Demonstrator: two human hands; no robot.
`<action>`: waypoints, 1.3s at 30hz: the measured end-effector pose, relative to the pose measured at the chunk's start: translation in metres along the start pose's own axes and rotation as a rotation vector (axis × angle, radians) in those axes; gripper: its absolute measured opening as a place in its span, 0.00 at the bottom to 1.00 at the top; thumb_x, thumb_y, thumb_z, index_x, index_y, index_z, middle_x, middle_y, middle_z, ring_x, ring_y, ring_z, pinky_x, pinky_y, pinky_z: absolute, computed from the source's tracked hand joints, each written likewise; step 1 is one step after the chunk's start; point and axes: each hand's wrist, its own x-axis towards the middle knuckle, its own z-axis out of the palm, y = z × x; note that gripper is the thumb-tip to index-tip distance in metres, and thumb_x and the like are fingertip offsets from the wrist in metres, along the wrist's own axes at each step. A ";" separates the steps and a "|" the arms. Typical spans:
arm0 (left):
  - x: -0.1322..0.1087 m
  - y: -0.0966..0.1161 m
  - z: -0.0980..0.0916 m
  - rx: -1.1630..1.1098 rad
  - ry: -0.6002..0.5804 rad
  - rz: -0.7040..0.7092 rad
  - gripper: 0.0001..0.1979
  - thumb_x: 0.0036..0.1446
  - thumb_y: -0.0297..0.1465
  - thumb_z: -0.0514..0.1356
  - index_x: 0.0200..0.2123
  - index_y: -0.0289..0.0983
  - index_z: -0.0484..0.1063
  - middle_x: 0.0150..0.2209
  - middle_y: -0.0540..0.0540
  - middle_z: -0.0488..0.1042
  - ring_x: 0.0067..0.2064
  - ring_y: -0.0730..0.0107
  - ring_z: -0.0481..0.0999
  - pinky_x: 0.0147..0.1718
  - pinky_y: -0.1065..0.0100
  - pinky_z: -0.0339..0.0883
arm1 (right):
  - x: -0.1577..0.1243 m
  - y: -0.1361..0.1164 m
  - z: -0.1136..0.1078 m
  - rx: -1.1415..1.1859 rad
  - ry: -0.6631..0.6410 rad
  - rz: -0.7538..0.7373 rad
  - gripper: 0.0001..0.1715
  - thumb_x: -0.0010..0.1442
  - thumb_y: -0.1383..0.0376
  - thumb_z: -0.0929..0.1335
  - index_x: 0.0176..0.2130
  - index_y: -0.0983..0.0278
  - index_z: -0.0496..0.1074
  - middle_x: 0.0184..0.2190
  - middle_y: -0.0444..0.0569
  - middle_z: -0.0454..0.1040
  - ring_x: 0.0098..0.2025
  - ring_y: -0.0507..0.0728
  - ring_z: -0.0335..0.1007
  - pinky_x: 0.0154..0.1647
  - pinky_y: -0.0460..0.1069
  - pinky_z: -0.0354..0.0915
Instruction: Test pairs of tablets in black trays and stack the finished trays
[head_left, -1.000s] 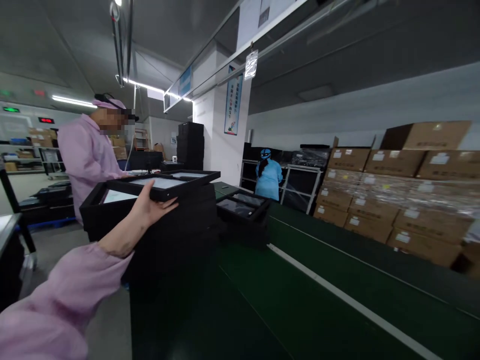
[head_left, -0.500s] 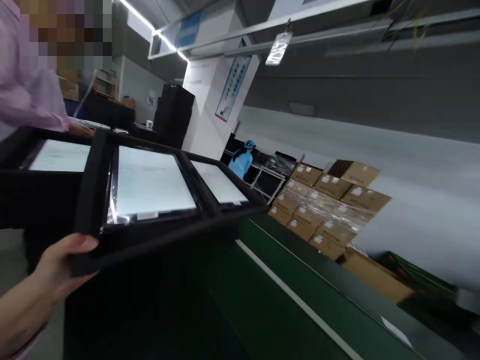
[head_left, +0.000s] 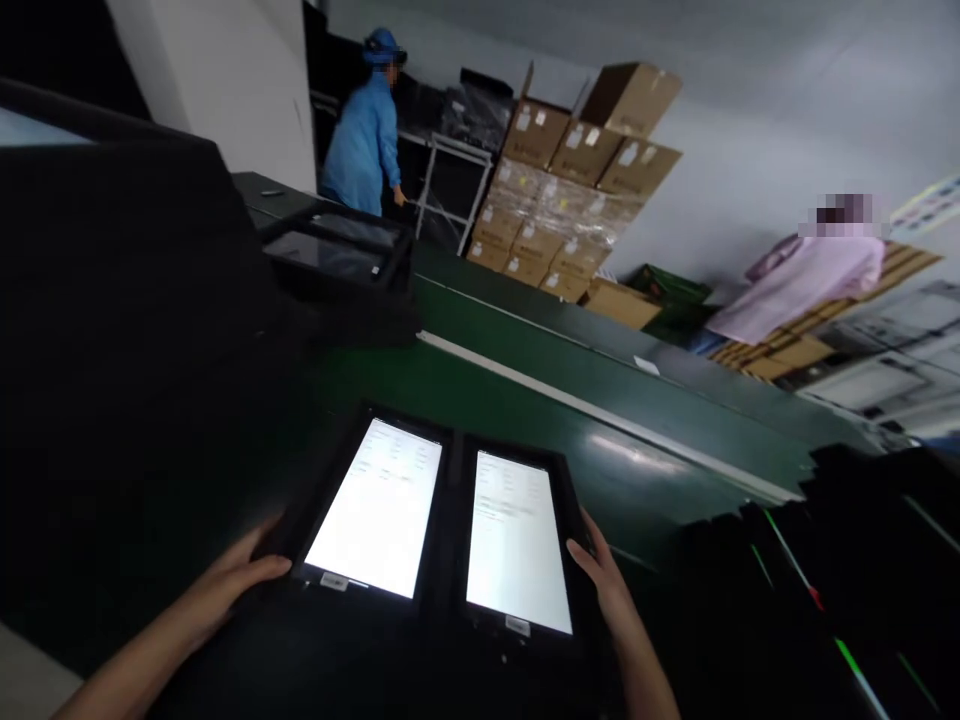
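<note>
My left hand (head_left: 238, 572) grips the left edge of a black tray (head_left: 448, 545), its thumb on the rim. My right hand (head_left: 606, 580) is closed on the opposite edge. Side by side in the tray lie two tablets, a left one (head_left: 375, 508) and a right one (head_left: 517, 543). Both screens are lit white with faint lines of text, and each has a small label at its near end. The tray is in front of me above a green conveyor surface (head_left: 480, 385). My fingers under the tray are hidden.
Another black tray with dark screens (head_left: 326, 252) stands ahead on the left, beside a tall black stack (head_left: 127, 330). Black trays (head_left: 750, 590) are piled at right. Beyond the conveyor are stacked cartons (head_left: 562, 190), a person in blue (head_left: 364, 135) and a person in pink (head_left: 802, 270).
My view has swung right and down. The tray has moved from beside the stack at left to in front of me, over the conveyor. My right hand has come into view, holding it.
</note>
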 end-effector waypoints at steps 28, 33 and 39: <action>0.049 0.047 0.050 1.161 -0.082 0.079 0.71 0.35 0.63 0.66 0.74 0.51 0.29 0.77 0.44 0.29 0.71 0.23 0.51 0.51 0.29 0.72 | -0.076 -0.009 0.022 -0.457 0.127 -0.572 0.20 0.67 0.72 0.65 0.48 0.52 0.81 0.58 0.49 0.71 0.67 0.71 0.61 0.58 0.72 0.68; 0.055 0.071 0.084 1.191 0.076 0.187 0.69 0.38 0.66 0.62 0.74 0.46 0.31 0.76 0.38 0.38 0.69 0.22 0.57 0.48 0.26 0.71 | -0.074 -0.012 0.023 -0.455 0.168 -0.583 0.21 0.65 0.75 0.66 0.46 0.53 0.81 0.55 0.51 0.73 0.63 0.69 0.64 0.53 0.67 0.72; 0.065 0.076 0.090 1.074 0.104 0.216 0.59 0.49 0.61 0.60 0.74 0.48 0.33 0.75 0.36 0.44 0.68 0.24 0.59 0.51 0.28 0.70 | -0.074 -0.020 0.025 -0.430 0.024 -0.683 0.22 0.64 0.74 0.67 0.53 0.58 0.79 0.27 0.44 0.65 0.28 0.52 0.64 0.24 0.48 0.62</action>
